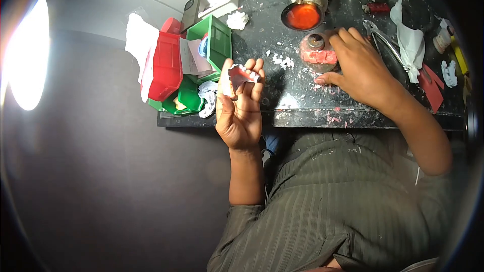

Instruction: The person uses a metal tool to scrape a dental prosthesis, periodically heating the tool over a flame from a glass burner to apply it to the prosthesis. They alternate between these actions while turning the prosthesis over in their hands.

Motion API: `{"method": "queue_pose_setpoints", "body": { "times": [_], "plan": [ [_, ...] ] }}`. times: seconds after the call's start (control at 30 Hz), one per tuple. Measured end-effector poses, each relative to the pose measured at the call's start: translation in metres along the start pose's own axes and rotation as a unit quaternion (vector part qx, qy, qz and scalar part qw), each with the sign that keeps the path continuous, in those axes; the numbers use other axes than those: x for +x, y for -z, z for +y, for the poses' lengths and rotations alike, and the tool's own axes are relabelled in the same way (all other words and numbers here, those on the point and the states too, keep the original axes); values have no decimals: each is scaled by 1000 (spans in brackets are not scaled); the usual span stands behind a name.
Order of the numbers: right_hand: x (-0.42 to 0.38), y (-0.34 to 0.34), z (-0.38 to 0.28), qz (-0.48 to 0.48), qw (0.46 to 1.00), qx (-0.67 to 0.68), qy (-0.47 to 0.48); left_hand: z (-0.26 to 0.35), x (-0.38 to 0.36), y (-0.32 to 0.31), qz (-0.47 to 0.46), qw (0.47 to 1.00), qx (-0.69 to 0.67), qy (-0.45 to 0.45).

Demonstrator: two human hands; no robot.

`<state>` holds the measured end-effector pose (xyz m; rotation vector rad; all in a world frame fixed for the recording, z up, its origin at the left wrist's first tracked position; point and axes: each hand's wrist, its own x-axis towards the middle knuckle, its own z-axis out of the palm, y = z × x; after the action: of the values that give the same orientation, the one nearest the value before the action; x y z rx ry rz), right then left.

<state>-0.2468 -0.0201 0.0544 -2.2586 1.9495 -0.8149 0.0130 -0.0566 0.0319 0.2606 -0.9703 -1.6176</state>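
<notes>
My left hand (pixel 241 111) is raised palm up off the table's front edge. Its fingers and thumb hold a dental cast (pixel 237 81), whitish with pink wax along its inner curve. On the table, my right hand (pixel 360 63) curves round the right side of a glass spirit lamp (pixel 316 45), thumb at the near side and fingers at the far side. A pink wax strip (pixel 322 57) lies against the lamp's front, below its dark metal cap. Just behind the lamp is a round dark pan of red-orange wax (pixel 303 16).
White and pink scraps (pixel 283 61) litter the black tabletop (pixel 269 93). Red (pixel 168 65) and green bins (pixel 220 40) stand at its left end. To the right lie metal pliers-like tool (pixel 388 45), white tissue (pixel 411 45) and red wax sheets (pixel 431 88).
</notes>
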Motion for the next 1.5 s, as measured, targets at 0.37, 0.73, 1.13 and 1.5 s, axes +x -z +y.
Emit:
{"method": "queue_pose_setpoints", "body": {
  "times": [0.37,0.73,1.13,1.5],
  "plan": [
    [3,-7,6,-2,997,64,-36,-3,17,3,-47,993,67,-91],
    [-20,0,-5,74,973,218,16,-6,18,-12,-17,959,239,-148],
    [-23,2,-9,-3,912,410,16,-24,22,-27,-56,919,335,-201],
    [-24,3,-10,5,905,426,22,-25,20,-32,-82,897,380,-211]
  ]
}}
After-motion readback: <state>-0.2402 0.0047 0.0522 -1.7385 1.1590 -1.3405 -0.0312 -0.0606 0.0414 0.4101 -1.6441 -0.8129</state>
